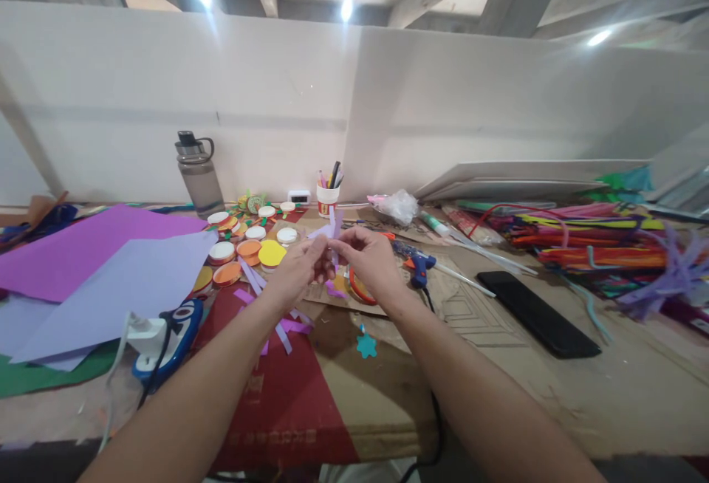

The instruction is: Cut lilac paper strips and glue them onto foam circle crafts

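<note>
My left hand [306,267] and my right hand [368,255] meet over the middle of the table, both closed in a pinch. Between their fingertips are lilac paper strips [334,224], whose ends stick up above the fingers. Below the hands, more lilac and purple paper strips [282,331] lie loose on the red part of the cardboard. A roll of tape [361,289] is partly hidden by my right hand. To the right rests a blue hot glue gun [422,270]. A teal paper flower shape [366,345] lies nearer to me.
Several round lidded pots [222,252] stand left of the hands. Purple and lilac sheets [138,261], a blue power strip [176,339] and a water bottle [200,180] are further left. A black phone [535,313] and coloured pipe cleaners [598,255] lie right; a pen cup [328,199] stands behind.
</note>
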`<state>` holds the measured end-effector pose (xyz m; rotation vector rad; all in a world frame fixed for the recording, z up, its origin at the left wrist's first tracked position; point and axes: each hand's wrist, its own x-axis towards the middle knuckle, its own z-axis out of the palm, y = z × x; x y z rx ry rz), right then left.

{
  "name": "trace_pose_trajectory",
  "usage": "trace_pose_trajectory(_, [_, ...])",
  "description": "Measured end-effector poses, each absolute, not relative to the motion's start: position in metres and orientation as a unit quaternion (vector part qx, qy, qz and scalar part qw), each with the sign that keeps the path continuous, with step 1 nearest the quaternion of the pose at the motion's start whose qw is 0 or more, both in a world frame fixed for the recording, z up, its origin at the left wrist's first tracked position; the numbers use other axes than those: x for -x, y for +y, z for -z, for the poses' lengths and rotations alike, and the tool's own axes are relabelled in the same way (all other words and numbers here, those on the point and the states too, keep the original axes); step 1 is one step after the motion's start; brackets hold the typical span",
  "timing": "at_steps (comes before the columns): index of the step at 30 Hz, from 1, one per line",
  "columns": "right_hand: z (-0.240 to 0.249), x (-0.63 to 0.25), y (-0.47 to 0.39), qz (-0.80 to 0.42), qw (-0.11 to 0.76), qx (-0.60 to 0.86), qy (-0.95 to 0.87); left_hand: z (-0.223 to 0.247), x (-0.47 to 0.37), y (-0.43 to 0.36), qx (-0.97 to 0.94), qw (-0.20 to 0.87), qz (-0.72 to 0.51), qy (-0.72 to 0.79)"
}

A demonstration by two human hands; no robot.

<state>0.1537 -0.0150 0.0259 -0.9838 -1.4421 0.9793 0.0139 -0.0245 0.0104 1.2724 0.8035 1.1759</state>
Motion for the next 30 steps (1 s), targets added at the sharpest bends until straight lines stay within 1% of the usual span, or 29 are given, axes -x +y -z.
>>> trace_pose_trajectory(3, [-0.024,-0.156,-0.012,-0.398,0.537,0.419,-0.615,-0.009,-0.013,-0.023,-0.583,0.543,-0.475,0.374])
trace_pose_trajectory(8, [-0.020,-0.159,-0.004,-0.404,0.560,0.396,-0.606,-0.010,-0.012,-0.023,-0.603,0.505,-0.461,0.410])
trace_pose_trajectory(15, [-0.018,-0.158,-0.003,-0.453,0.531,0.407,-0.589,-0.013,-0.012,-0.025,-0.651,0.438,-0.436,0.441])
trace_pose_trajectory(18, [-0.019,-0.158,-0.006,-0.429,0.525,0.403,-0.615,-0.015,-0.012,-0.027,-0.659,0.423,-0.429,0.450])
trace_pose_trajectory(22, [-0.020,-0.160,-0.006,-0.409,0.546,0.393,-0.617,-0.016,-0.014,-0.028,-0.673,0.412,-0.410,0.457])
trace_pose_trajectory(30, [-0.020,-0.164,-0.004,-0.414,0.556,0.377,-0.614,-0.018,-0.015,-0.029,-0.676,0.411,-0.413,0.451])
